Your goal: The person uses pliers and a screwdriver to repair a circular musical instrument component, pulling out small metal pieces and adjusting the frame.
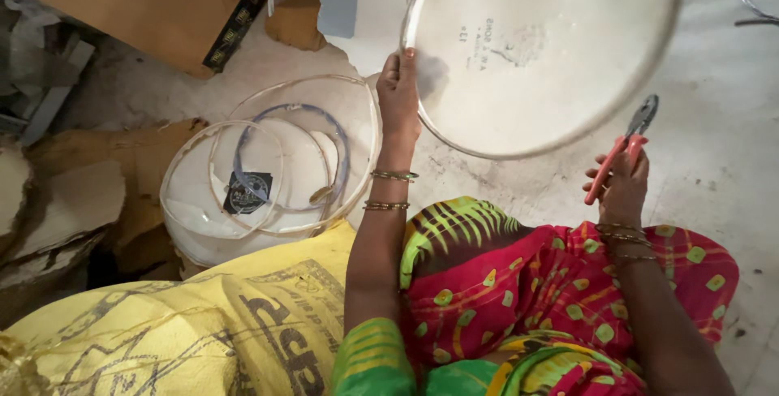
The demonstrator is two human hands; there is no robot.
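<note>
Drumhead (pixel 544 47) above left hand (pixel 398 92) (rim gripped)

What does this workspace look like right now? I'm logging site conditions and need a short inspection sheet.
Surface: pale concrete floor, scuffed and dusty.
Job's things: large round white disc with metal rim, held tilted at its edge by the left hand; red-handled pliers in the right hand, clear of the disc.
Clutter: stack of smaller hoops and discs; yellow printed sack; torn cardboard.
Fingers: left curled over the rim; right wrapped round the plier handles.
Cables: nothing seen.
Surroundings: brown box at upper left.
</note>
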